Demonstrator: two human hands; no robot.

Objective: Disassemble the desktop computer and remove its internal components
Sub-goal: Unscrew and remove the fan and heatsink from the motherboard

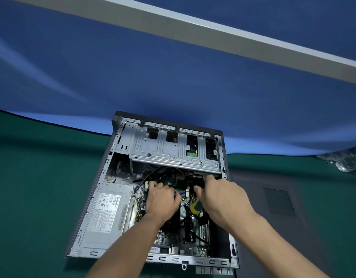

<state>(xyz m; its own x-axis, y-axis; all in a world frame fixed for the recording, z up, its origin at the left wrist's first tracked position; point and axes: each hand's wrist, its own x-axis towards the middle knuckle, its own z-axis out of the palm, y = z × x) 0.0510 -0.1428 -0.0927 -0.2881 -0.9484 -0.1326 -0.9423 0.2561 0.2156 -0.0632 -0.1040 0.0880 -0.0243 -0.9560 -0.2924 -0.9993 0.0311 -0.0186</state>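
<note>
An open desktop computer case (88, 199) lies on its side on the green table. My left hand (163, 199) reaches into it, its fingertips resting on the motherboard (179, 241) beside the blue memory slots (181, 192). My right hand (221, 195) is over the board's right side. Its fingers are curled around a screwdriver with a yellow and green handle (194, 206), and its fingertips touch a black part under the drive cage (173, 151). What the fingertips press on is hidden. A silver power supply (108, 211) fills the case's left side.
The dark grey side panel (273, 201) with a mesh vent lies flat on the table right of the case. A clear plastic bag of small parts (345, 160) sits at the far right edge. Blue cloth (173, 77) hangs behind the green table (32, 177).
</note>
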